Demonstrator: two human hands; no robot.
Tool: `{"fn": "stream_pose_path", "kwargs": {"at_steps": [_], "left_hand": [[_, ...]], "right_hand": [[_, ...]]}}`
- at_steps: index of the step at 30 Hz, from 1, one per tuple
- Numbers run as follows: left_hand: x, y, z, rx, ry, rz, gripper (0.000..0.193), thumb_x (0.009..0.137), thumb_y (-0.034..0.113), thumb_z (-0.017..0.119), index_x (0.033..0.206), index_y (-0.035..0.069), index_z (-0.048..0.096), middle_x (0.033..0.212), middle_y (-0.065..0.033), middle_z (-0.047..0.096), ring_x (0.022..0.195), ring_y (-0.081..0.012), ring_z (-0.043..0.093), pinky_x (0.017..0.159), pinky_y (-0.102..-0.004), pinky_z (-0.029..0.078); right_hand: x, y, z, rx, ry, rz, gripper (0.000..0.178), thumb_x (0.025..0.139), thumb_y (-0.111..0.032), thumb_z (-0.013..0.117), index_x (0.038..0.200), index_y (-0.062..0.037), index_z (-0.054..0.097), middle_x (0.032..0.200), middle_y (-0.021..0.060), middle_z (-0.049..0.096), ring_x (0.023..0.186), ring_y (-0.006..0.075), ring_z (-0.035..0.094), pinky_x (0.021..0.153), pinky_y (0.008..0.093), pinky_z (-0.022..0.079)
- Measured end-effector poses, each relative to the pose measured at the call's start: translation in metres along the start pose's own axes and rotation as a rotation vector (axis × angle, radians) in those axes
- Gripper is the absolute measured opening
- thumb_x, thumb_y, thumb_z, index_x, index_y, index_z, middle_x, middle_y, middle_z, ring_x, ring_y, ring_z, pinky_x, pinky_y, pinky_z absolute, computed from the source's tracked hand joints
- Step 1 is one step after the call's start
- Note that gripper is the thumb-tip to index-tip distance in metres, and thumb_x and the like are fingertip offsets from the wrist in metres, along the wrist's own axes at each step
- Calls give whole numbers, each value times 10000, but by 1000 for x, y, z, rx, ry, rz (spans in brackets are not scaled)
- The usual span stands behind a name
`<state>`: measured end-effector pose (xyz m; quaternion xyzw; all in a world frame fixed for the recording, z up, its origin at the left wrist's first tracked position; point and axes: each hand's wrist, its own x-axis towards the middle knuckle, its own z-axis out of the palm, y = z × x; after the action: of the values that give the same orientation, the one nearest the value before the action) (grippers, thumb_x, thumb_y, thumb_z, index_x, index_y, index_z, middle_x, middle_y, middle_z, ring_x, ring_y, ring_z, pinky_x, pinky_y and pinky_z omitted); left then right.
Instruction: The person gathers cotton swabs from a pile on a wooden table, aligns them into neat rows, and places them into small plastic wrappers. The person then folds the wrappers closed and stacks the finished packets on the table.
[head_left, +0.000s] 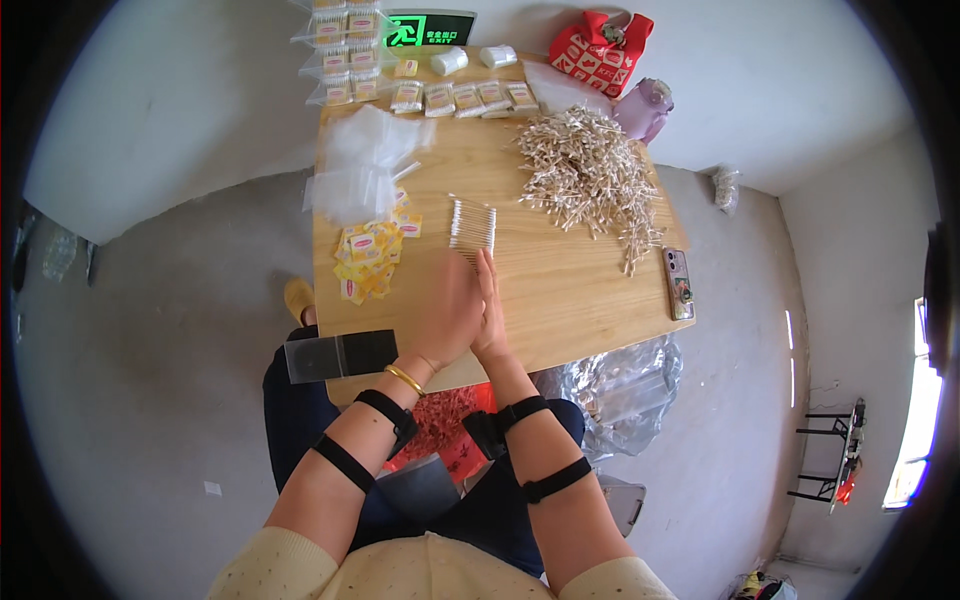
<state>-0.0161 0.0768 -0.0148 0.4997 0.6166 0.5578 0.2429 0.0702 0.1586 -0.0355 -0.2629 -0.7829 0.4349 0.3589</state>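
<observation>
Where the swab row (474, 224) ends, left hand (455, 308) blurred, right hand (491, 312) straight-fingered, both grips unclear, yellow cards (366, 262) left of the row

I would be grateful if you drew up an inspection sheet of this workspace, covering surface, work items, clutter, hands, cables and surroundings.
Surface: pale wooden table, crowded along its far side.
Work items: row of cotton swabs by the hands; loose swab pile to its right; clear plastic bags and yellow cards to its left; swab packs toward the far edge.
Clutter: phone near the right edge; red bag and purple container at the far right.
Hands: left hand and right hand together at the row's near end; left blurred, grip unclear.
Cables: a thin wire-like line by the right wall, too small to confirm.
Surroundings: grey floor, green running-figure sign, bright window at right.
</observation>
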Motion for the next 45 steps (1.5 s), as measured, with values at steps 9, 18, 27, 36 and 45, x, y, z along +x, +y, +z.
{"fn": "stream_pose_path", "kwargs": {"at_steps": [9,18,27,36,45], "left_hand": [[-39,16,-46,354,-68,3,871,1038,450,545,1642,-7,117,1702,-283,100,1588,-429,112,1282,-524,153],[-68,30,-33,772,-292,144,779,954,288,691,1604,64,327,1703,-171,211,1560,-405,237,1266,-577,207],[-64,38,-14,1026,-324,102,864,986,543,555,1618,12,296,1710,-133,240,1601,-269,163,1282,-591,49],[-63,36,-14,985,-277,116,907,993,585,514,1625,-12,252,1707,-172,233,1602,-278,166,1283,-586,43],[-51,44,-14,978,-320,112,944,1002,631,466,1613,-51,239,1702,-202,227,1598,-305,171,1288,-561,49]], "right_hand": [[-46,-29,-55,-236,48,124,585,988,-37,450,1559,44,352,1623,281,330,1511,454,318,1234,492,293],[-56,-36,-52,-393,124,124,520,964,-19,487,1477,55,453,1528,254,455,1452,436,405,1196,505,348],[-51,-27,-40,-639,164,146,516,964,-101,513,1464,20,483,1523,201,483,1469,364,407,1223,473,324],[-52,-30,-38,-641,167,163,507,964,-112,510,1454,16,494,1514,195,491,1470,360,405,1224,475,326],[-52,-26,-39,-658,182,121,499,958,-114,520,1441,12,508,1489,198,508,1452,363,424,1225,473,330]]}}
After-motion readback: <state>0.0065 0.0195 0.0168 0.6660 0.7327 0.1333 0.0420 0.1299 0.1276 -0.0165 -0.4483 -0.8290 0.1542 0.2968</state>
